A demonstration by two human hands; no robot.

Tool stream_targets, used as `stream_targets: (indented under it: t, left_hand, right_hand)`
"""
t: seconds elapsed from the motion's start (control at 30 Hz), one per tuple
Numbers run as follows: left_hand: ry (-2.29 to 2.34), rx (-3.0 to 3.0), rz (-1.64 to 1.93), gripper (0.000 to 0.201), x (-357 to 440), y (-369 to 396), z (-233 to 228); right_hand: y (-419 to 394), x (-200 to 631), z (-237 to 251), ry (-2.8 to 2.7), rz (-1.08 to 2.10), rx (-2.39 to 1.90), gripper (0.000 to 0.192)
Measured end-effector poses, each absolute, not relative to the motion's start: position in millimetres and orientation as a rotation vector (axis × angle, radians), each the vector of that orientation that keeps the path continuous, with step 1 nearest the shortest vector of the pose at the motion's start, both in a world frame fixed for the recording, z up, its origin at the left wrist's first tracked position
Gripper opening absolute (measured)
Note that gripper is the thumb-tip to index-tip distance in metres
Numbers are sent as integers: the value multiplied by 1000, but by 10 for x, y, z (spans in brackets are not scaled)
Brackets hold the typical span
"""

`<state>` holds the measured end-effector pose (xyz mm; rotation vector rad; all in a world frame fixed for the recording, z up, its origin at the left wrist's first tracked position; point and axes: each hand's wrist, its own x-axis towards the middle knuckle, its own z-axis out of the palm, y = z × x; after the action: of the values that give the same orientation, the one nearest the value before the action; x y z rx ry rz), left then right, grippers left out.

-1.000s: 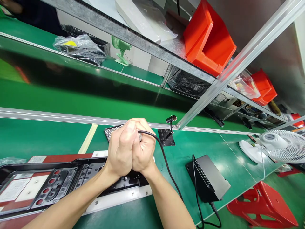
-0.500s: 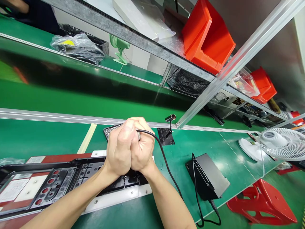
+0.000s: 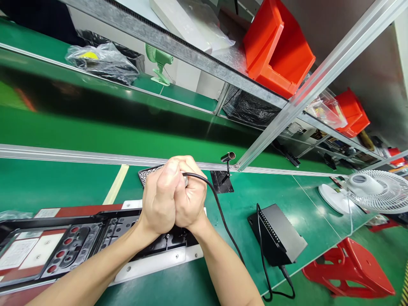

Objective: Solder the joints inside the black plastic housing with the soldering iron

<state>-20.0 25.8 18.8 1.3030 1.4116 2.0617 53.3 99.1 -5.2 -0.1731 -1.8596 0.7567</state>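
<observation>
Stretching rightward, a green counter (image 3: 149, 287) carries a black casing (image 3: 117, 231) and a white fan (image 3: 361, 183). Above the casing, the left hand (image 3: 159, 197) and right hand (image 3: 191, 202) form one closed grip around a corded object (image 3: 185, 180), mostly hidden; print on a white label (image 3: 17, 254) within the casing's outline is too small to read

green surface (image 3: 143, 289), shiny | metal shelf (image 3: 191, 56) above | slanting metal post (image 3: 274, 126) | red stool (image 3: 366, 261) on green floor (image 3: 390, 240), right
</observation>
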Motion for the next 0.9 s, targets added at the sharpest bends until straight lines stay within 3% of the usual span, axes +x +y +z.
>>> stream_targets:
  t: [0.13, 0.4, 0.9]
  left_hand:
    - [1443, 1268, 2071, 66, -195, 259, 180]
    - [1465, 1288, 2064, 74, -181, 257, 182]
    - [1422, 1314, 2082, 66, -193, 250, 156]
  right_hand:
    - [997, 527, -75, -1889, 738, -203, 46]
    - [994, 525, -62, -1885, 759, -220, 60]
    - [982, 527, -69, -1826, 799, -138, 51]
